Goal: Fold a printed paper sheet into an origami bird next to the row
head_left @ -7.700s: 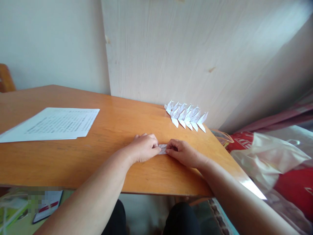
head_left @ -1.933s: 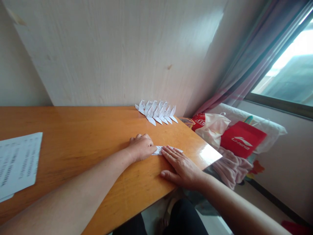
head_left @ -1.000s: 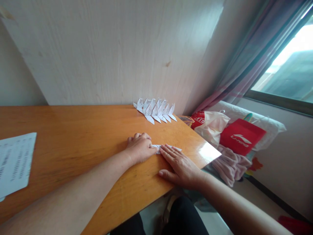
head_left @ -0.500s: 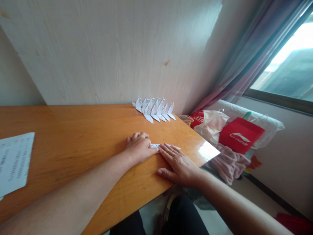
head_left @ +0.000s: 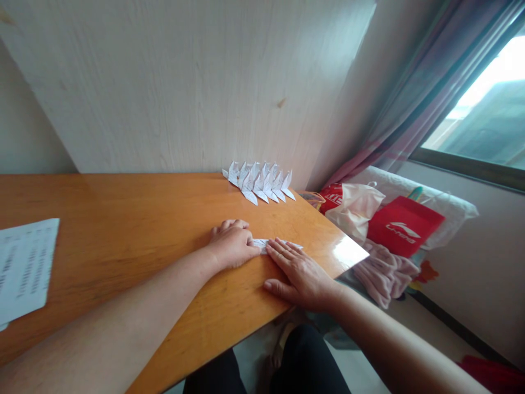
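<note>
A small folded piece of printed white paper (head_left: pixel 261 243) lies on the orange wooden table (head_left: pixel 123 230) near its right corner. My left hand (head_left: pixel 232 244) is curled, its fingertips pinching the paper's left end against the table. Fingers stretched out flat, my right hand (head_left: pixel 297 271) presses down on the paper's right part and hides most of it. A row of several finished folded paper pieces (head_left: pixel 258 182) lies at the table's back edge, against the pale wood panel.
Printed sheets (head_left: pixel 24 265) lie at the table's left. Beyond the table's right corner sit a red bag (head_left: pixel 404 232), a plastic bag (head_left: pixel 355 208) and pink cloth (head_left: pixel 383 271). A curtain and window are at the right.
The view has swung right since the oldest frame. My right hand went from pinching the paper to lying flat on it. Over the last second both hands have hardly moved.
</note>
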